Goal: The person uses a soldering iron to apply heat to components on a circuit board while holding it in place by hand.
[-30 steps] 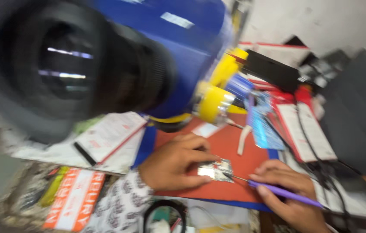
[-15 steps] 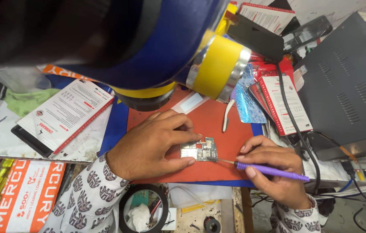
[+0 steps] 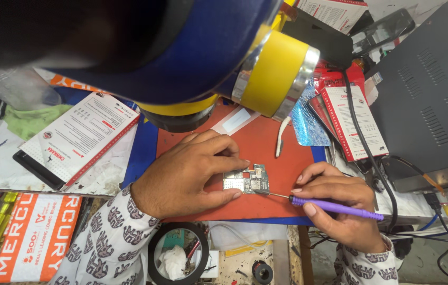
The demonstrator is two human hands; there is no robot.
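A small phone circuit board (image 3: 247,179) lies on a red work mat (image 3: 255,142). My left hand (image 3: 189,171) pins the board between thumb and fingertips at its left side. My right hand (image 3: 340,206) grips a purple-handled precision screwdriver (image 3: 335,207), whose thin metal tip touches the board's right edge. Both sleeves are white with a dark pattern. A large blue and yellow microscope (image 3: 203,53) hangs over the mat and hides its upper part.
A grey power supply box (image 3: 430,100) stands at the right with black cables (image 3: 364,137) running down. Red-and-white flat packets (image 3: 353,124) lie beside it, and more packets (image 3: 84,137) at the left. A black ring stand (image 3: 179,261) sits at the near edge. White tweezers (image 3: 281,136) rest on the mat.
The view has dropped and steadied, so the microscope now fills the top. Both hands stay on the board and screwdriver, with the tip still at the board's right edge.
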